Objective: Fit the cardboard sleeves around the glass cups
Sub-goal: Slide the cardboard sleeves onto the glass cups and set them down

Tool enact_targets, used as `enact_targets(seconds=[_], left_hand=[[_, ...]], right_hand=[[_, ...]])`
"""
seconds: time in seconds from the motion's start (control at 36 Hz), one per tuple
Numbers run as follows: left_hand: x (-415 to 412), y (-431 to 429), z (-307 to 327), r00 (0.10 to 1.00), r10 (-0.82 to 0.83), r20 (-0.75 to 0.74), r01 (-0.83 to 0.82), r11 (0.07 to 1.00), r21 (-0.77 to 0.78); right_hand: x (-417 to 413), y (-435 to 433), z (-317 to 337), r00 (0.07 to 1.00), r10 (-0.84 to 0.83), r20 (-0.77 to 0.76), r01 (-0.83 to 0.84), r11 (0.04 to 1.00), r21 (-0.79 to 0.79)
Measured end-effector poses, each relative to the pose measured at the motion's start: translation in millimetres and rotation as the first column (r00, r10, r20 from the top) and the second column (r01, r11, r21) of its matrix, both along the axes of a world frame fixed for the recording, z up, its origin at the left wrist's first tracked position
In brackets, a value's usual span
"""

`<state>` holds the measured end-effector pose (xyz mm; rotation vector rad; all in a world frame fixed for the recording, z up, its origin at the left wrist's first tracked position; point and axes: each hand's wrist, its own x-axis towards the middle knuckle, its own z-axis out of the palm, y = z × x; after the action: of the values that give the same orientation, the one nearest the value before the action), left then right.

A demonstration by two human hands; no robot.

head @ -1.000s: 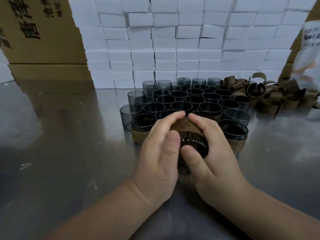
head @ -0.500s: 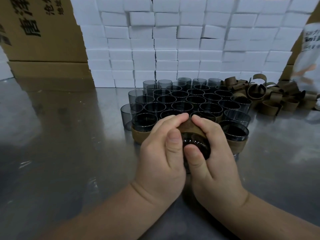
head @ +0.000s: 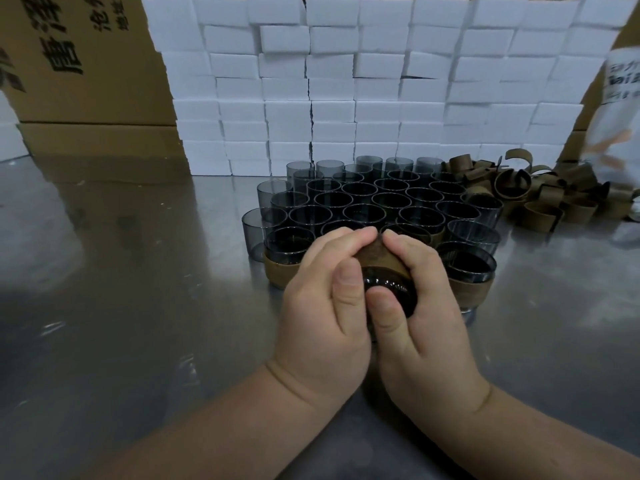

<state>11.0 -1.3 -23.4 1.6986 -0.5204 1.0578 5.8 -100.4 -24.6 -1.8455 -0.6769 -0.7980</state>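
Both hands grip one dark glass cup [head: 389, 284], tilted with its mouth toward me, just above the steel table. A brown cardboard sleeve [head: 379, 259] wraps its far side. My left hand [head: 325, 306] holds the cup's left side, thumb on the rim. My right hand [head: 420, 306] holds the right side, thumb at the mouth; both sets of fingertips meet on the sleeve. Behind stand several bare smoky glass cups [head: 363, 199]. Two sleeved cups [head: 467, 271] flank my hands. Loose sleeves [head: 540, 195] lie at the right.
A wall of white boxes [head: 346, 88] stands behind the cups. Large cardboard cartons [head: 79, 60] are at the back left. A white bag [head: 620, 109] sits at the far right. The reflective steel table [head: 121, 306] stretches left of my hands.
My hands have drawn closer around the cup, thumbs now almost touching at its mouth, and the fingertips have come together on top of the sleeve.
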Motion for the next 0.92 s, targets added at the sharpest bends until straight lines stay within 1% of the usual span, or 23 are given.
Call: enact_targets(seconds=[0.08,0.17,0.25,0.33,0.44,0.53,0.67,0.72,0.78,0.86,0.92], left_hand=[[3,10,0,0.998,-0.045,0.046,0.042,0.997,0.069],[8,19,1,0.998,-0.047,0.034,0.042,0.992,0.115],[10,22,2,1.000,-0.020,0.022,0.017,0.991,0.131],[10,23,2,0.999,-0.020,0.039,0.013,0.987,0.157],[8,25,3,0.996,-0.025,0.087,0.007,0.980,0.198],[9,27,4,0.994,-0.018,0.109,-0.005,0.977,0.211],[14,30,2,0.996,0.047,0.081,-0.059,0.986,0.153],[14,29,2,0.993,0.077,0.085,-0.088,0.988,0.131],[15,29,3,0.991,0.115,0.071,-0.123,0.985,0.121],[15,30,3,0.980,0.194,0.030,-0.197,0.970,0.142],[15,29,3,0.968,0.250,0.010,-0.249,0.954,0.170]], right_hand=[[0,-1,2,1.000,0.012,0.009,-0.011,0.998,-0.066],[-1,0,6,0.998,0.048,-0.041,-0.052,0.992,-0.114],[-1,0,11,0.996,0.043,-0.079,-0.051,0.993,-0.104],[-5,-3,14,0.994,0.000,-0.111,-0.012,0.994,-0.110],[-9,-8,18,0.997,-0.060,-0.046,0.050,0.982,-0.184],[-9,-9,22,0.996,-0.069,-0.056,0.054,0.973,-0.224],[-7,-11,29,0.992,-0.121,-0.020,0.112,0.962,-0.249],[-3,-16,35,0.983,-0.183,0.025,0.184,0.961,-0.204],[4,-26,46,0.961,-0.277,0.017,0.278,0.959,-0.060],[21,-48,60,0.927,-0.364,-0.093,0.376,0.904,0.205],[37,-67,65,0.898,-0.414,-0.149,0.440,0.844,0.306]])
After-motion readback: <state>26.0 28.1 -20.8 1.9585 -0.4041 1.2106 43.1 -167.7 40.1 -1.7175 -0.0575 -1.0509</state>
